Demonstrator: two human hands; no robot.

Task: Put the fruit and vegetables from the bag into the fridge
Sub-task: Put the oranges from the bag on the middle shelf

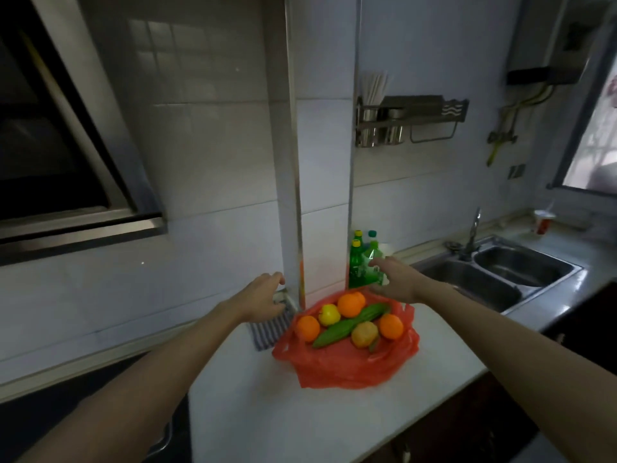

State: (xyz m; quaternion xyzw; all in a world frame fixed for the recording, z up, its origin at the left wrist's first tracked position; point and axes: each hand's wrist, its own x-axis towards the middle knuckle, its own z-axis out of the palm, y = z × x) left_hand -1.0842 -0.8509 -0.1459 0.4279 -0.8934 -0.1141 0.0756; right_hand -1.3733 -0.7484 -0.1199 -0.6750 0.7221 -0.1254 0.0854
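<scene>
A red plastic bag lies spread open on the white counter. On it rest three oranges, a yellow apple, a long green cucumber and a yellowish round fruit. My left hand hovers left of the bag, above a striped cloth, fingers loosely curled and holding nothing. My right hand is stretched out behind the bag's far right edge, fingers spread, in front of green bottles. No fridge is in view.
A striped cloth lies by the tiled wall column. Green bottles stand behind the bag. A double steel sink with a tap is to the right, a range hood at upper left, a dark hob at lower left.
</scene>
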